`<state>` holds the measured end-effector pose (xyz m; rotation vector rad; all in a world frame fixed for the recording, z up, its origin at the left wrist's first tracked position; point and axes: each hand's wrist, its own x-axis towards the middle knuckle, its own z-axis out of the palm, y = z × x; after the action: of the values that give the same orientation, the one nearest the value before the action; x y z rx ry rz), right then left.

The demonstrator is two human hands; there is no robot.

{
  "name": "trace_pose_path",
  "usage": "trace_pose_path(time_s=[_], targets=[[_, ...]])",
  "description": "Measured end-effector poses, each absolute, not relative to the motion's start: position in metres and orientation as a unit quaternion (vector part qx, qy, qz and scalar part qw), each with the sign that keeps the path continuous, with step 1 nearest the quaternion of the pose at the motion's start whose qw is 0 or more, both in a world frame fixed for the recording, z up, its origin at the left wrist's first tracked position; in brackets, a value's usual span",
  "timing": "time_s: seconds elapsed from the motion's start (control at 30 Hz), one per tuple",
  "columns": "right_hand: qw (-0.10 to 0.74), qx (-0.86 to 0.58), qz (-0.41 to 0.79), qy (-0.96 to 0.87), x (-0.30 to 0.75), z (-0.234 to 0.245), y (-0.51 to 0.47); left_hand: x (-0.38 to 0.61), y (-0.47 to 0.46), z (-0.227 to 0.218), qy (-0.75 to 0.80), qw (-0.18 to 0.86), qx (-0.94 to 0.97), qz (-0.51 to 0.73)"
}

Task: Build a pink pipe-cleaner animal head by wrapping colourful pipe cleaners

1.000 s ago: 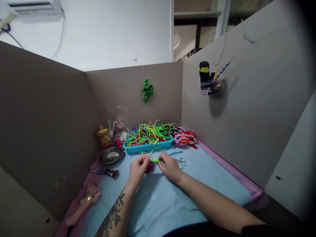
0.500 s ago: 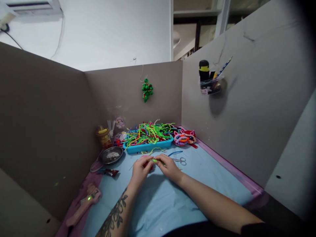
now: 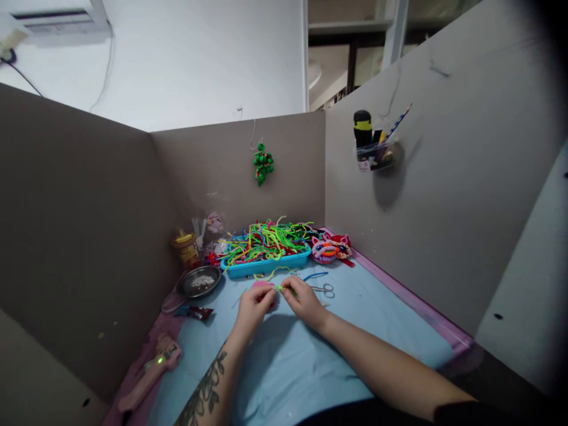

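My left hand (image 3: 254, 305) and my right hand (image 3: 302, 299) meet above the light blue cloth, fingertips pinched close together. Between them shows a small bright green fuzzy piece (image 3: 278, 288), which looks like pipe cleaner. Both hands pinch it, one from each side. Behind my left fingers a pink fuzzy item (image 3: 261, 286) is partly hidden; its full shape does not show. To the right of my right hand lie scissors (image 3: 327, 290), their blades partly covered by the hand. A blue pipe cleaner (image 3: 316, 275) rests just behind them.
A blue tray (image 3: 266, 267) heaped with colourful pipe cleaners stands at the back. Left of it are a metal dish (image 3: 199, 282) of small pale bits and a jar (image 3: 186, 247). A pink glue gun (image 3: 153, 373) lies front left. Grey partitions (image 3: 239, 160) enclose the table.
My fingertips have drawn slightly apart, and more of the pink item shows behind my left hand. The whole view has shifted a little.
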<state>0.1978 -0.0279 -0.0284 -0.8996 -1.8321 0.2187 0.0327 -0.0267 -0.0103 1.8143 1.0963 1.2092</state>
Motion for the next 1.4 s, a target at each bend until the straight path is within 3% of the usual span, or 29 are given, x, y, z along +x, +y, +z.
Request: trace_pose_path(time_s=[0.17,0.57,1.0,1.4], targets=[[0.516,-0.391,0.035,-0.761,0.198,-0.029,-0.03,0.035,-0.027,-0.013,0.39,0.437,0.687,0.431],[0.466,-0.387,-0.154,-0.781,0.194,-0.036,-0.03,0.035,-0.028,-0.01,0.421,0.444,0.675,0.414],[0.467,-0.376,0.047,-0.799,0.195,-0.039,-0.027,0.03,-0.023,-0.013,0.404,0.302,0.72,0.476],[0.485,-0.386,0.025,-0.784,0.195,-0.038,-0.027,0.031,-0.023,-0.017,0.402,0.255,0.731,0.489]])
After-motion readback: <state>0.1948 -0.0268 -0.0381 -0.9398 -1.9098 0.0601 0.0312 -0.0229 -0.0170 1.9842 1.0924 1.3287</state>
